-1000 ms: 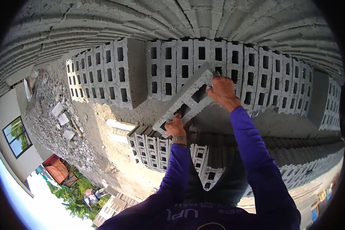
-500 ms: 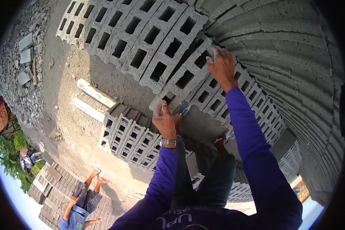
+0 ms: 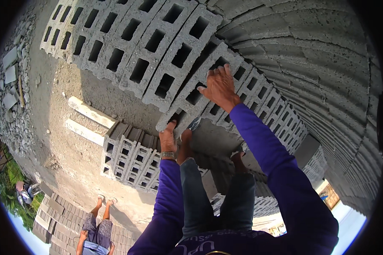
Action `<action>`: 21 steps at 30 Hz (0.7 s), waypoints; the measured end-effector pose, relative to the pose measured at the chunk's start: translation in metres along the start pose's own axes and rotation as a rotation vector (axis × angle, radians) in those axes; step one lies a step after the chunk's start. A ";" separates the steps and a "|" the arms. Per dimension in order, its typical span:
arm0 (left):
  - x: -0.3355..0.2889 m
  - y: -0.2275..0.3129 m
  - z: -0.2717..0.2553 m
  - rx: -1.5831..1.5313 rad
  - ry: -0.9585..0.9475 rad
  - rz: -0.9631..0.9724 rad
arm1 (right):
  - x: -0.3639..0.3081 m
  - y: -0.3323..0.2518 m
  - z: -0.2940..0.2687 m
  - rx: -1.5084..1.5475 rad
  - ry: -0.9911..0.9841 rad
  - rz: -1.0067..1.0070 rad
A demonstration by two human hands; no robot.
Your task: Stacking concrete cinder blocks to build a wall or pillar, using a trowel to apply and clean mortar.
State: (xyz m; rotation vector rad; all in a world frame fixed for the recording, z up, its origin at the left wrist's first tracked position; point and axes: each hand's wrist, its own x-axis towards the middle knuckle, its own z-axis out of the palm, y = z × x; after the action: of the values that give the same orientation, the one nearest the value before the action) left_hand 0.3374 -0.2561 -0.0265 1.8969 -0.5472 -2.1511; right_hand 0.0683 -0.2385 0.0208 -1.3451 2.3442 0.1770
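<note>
Both hands hold one grey hollow concrete block (image 3: 200, 87), tilted, with its near end low. My left hand (image 3: 168, 138) grips the near end from below. My right hand (image 3: 219, 87) lies over the far upper edge, fingers curled on it. The block rests against a row of like blocks (image 3: 127, 46) laid side by side, holes up. My legs in blue jeans (image 3: 212, 199) and bare feet stand on lower blocks just under the held block. Purple sleeves cover both arms.
A lower stack of blocks (image 3: 127, 159) stands at my left foot. Two pale concrete bars (image 3: 89, 121) lie on the sandy ground. Rubble (image 3: 10, 85) lies at far left. Another person (image 3: 95, 229) stands below by paving bricks. A tall block wall (image 3: 310, 55) curves on the right.
The view has swung and closed in on the block row. The held block has come down against the row, with my right hand now over its upper edge.
</note>
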 end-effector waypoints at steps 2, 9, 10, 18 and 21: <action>0.003 -0.008 -0.004 -0.019 -0.009 0.006 | 0.002 0.004 0.009 0.040 0.034 -0.007; -0.013 -0.024 0.013 0.191 -0.053 0.338 | 0.013 0.023 0.005 0.166 0.134 -0.090; -0.016 -0.019 0.027 0.072 0.015 0.266 | 0.015 0.028 -0.001 0.196 0.169 -0.120; 0.010 -0.005 0.082 -0.095 0.148 0.216 | 0.057 0.049 -0.009 0.139 0.209 -0.132; 0.010 -0.010 0.086 -0.060 0.184 0.188 | 0.058 0.063 0.000 0.111 0.290 -0.169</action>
State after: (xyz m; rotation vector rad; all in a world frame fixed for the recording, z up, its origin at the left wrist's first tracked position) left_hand 0.2515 -0.2399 -0.0313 1.9035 -0.5911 -1.8349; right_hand -0.0099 -0.2515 -0.0101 -1.5929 2.4110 -0.2094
